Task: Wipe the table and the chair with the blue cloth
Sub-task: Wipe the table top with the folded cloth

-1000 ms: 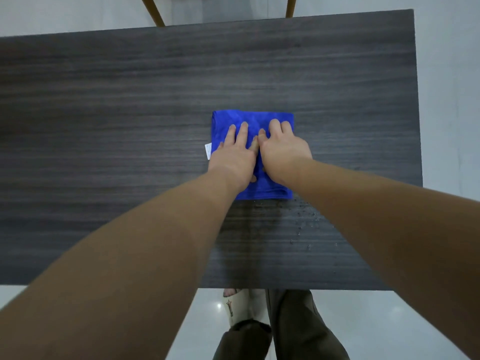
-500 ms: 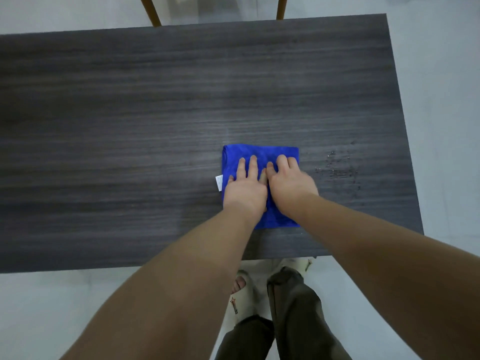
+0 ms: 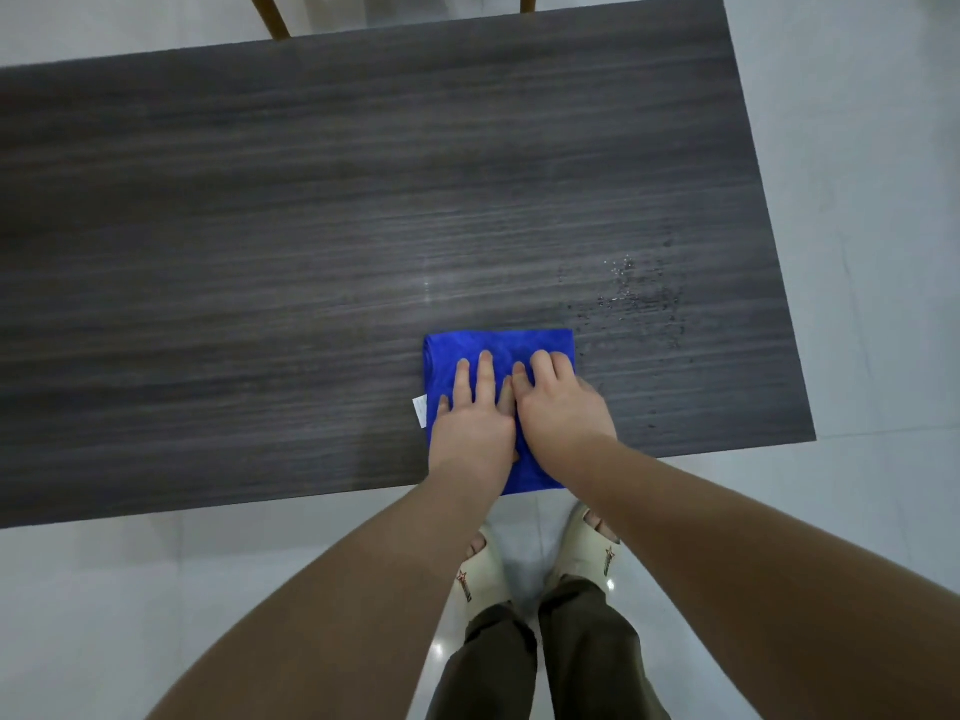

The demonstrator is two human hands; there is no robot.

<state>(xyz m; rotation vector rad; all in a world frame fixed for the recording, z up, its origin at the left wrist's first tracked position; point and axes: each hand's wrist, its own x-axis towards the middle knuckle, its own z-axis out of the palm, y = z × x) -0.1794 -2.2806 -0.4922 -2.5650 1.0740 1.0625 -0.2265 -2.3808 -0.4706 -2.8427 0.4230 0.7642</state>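
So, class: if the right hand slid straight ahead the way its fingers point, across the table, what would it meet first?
The right hand lies flat on the blue cloth, fingers pointing toward the far edge. Ahead is only bare table; the water droplets lie off to its right. The way looks free up to the far edge.

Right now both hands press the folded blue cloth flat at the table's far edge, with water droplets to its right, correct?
Not quite: the head view shows both hands, left hand and right hand, pressing the blue cloth at the table's near edge. The droplets do lie to its right.
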